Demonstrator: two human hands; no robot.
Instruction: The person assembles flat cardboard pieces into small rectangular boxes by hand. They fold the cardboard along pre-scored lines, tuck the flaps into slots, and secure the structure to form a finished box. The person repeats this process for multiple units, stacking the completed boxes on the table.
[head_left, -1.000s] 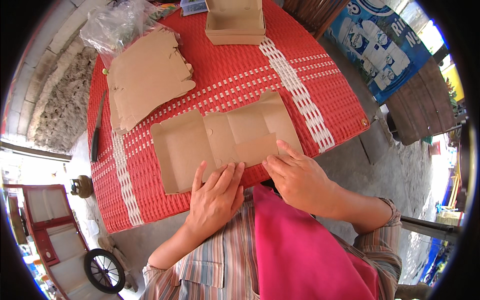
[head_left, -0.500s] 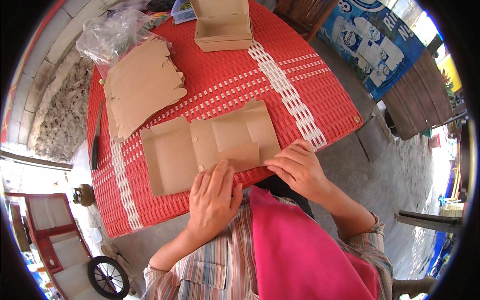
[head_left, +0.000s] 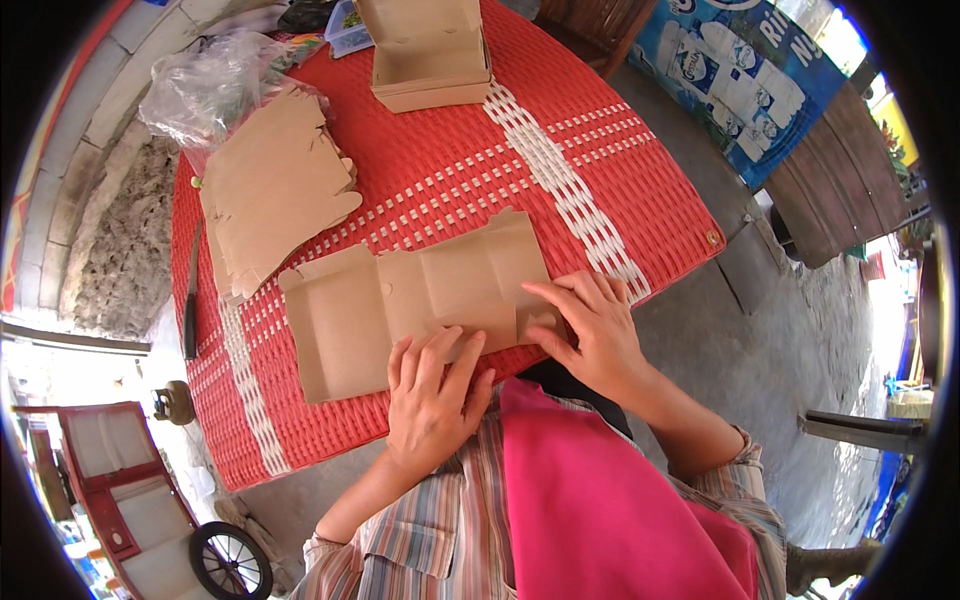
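A partly folded brown cardboard box (head_left: 345, 325) lies spread open at the table's near edge, its near right wall (head_left: 492, 324) folded up. My left hand (head_left: 437, 395) rests its fingers on this wall and the near edge, thumb held apart, nothing gripped. My right hand (head_left: 590, 335) is at the box's near right corner, fingers spread and thumb apart around a small end flap (head_left: 538, 318). Whether the fingertips touch that flap I cannot tell. Further left is a stack of flat brown box blanks (head_left: 275, 195). At the back stands a folded cardboard box (head_left: 432, 95) with its lid raised.
The red woven table (head_left: 400, 150) has white bands. A knife (head_left: 192, 300) lies by its left edge. A clear plastic bag (head_left: 205, 90) and a blue plastic container (head_left: 346, 38) are at the back left. To the right hangs a blue printed banner (head_left: 740, 85).
My right hand's fingers have spread from a pinch at the box's corner, and its small end flap now stands up there. My left hand stays on the near wall. The view has shifted slightly.
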